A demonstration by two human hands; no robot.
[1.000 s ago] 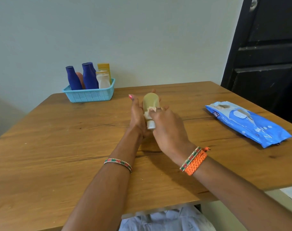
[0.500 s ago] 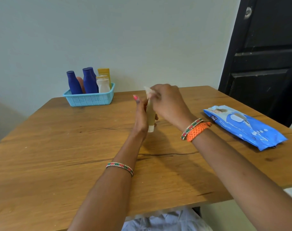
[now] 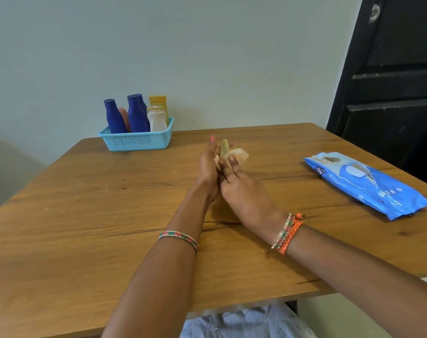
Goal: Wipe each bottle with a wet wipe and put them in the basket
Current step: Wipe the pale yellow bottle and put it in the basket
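Over the middle of the wooden table (image 3: 85,215), my left hand (image 3: 208,167) holds a small yellow-green bottle (image 3: 224,147); only its far end shows past my fingers. My right hand (image 3: 244,189) presses a white wet wipe (image 3: 239,154) against the bottle, its fingers lying along the bottle's near side. A light blue basket (image 3: 137,141) stands at the table's far left and holds several bottles: blue ones (image 3: 137,114), a white one (image 3: 156,119) and a yellow one (image 3: 158,100) behind.
A blue pack of wet wipes (image 3: 368,184) lies on the table's right side. A dark door (image 3: 390,81) is behind it on the right, a pale wall behind the basket. The table's near edge runs just above my lap.
My right hand with the wipe went from the bottle's near end up to its far tip, then slid back down the bottle. The left hand kept hold of the bottle.
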